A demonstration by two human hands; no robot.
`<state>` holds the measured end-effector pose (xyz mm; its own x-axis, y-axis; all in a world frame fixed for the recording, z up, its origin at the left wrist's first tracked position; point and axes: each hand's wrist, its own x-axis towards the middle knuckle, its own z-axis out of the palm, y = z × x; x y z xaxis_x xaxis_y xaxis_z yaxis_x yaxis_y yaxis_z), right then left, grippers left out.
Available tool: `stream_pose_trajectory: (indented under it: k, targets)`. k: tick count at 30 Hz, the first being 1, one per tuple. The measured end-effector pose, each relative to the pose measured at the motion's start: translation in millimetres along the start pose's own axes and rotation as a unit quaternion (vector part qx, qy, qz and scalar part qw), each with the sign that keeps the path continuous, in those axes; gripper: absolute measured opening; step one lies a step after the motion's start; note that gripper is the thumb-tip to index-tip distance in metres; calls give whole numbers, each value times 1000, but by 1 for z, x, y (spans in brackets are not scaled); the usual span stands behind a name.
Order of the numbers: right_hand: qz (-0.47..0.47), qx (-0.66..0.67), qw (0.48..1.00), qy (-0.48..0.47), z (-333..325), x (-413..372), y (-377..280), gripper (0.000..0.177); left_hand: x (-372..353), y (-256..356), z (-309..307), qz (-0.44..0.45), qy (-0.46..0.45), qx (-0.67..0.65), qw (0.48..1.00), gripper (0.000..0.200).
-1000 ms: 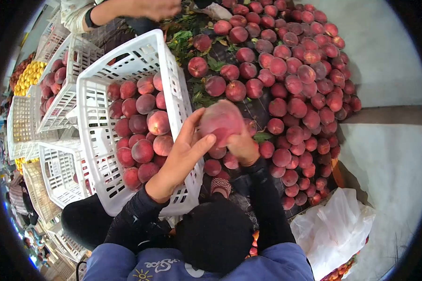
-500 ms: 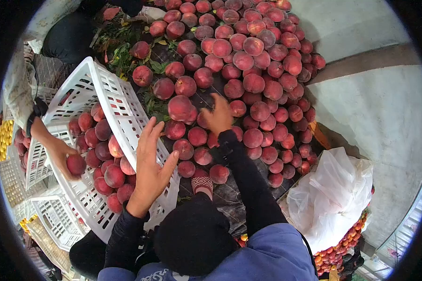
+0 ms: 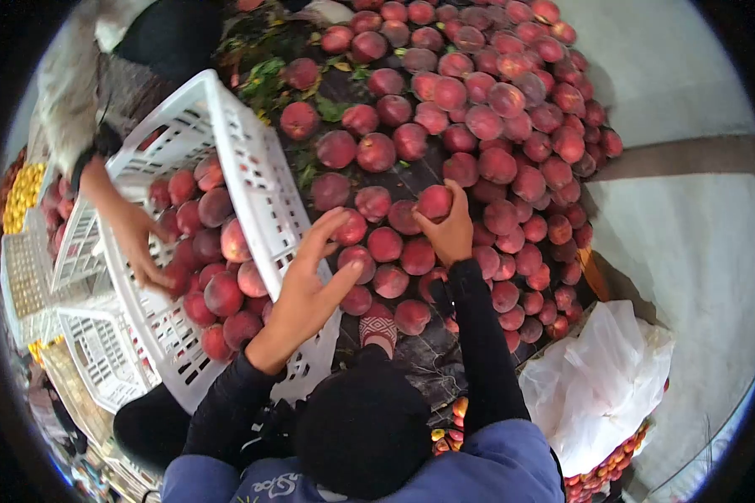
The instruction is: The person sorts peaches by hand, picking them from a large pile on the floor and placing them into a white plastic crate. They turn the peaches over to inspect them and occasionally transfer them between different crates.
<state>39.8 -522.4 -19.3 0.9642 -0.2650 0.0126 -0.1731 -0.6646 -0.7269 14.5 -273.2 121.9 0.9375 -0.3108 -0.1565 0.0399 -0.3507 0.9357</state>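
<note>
A red peach (image 3: 434, 202) sits between the thumb and fingers of my right hand (image 3: 450, 230), over the peaches on the ground. My left hand (image 3: 298, 298) is open beside the near wall of a white slatted crate (image 3: 256, 172), its fingers and thumb spread toward a peach (image 3: 385, 244) and others lying close by. Inside the tilted crate is a heap of peaches (image 3: 223, 293). Another person's hand (image 3: 134, 235) reaches into the crate from the left, fingers at a peach (image 3: 176, 279).
A large pile of peaches (image 3: 512, 126) covers the dark ground sheet ahead and to the right. More crates (image 3: 101, 356) stand at the left, near yellow fruit (image 3: 25, 193). A clear plastic bag (image 3: 600, 377) lies at the right by a pale wall (image 3: 679, 243).
My right hand has gone from spread fingers to gripping a peach. The other person's hand has lowered its peach into the crate. The whole view has shifted, with things appearing further right.
</note>
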Motion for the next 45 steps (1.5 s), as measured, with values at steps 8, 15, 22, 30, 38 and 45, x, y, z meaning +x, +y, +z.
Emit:
stream_pose_trajectory:
  k: [8,15,22,30,38,45]
  targets:
    - [-389,71,916,-60,-31,-23,-162,82,-10,18,-9,-53,10,-376,925,64]
    - [-508,32,855,-98,-43,-40,-231,84,-53,25,-36,-6,39,-583,811,65]
    - [-558,42,814,-159,-36,-56,-252,87,-88,8,-46,8,130,-536,834,57]
    - [-309,42,940,-137,-54,-78,-175,82,-89,-82,-160,-24,320,217,922,68]
    - [-235,5,959,-156,-54,-105,-104,67,-53,-126,-158,-32,186,520,833,62]
    - [-127,-34,978,-164,-46,-139,-41,65,-52,-178,-155,38,100,384,917,62]
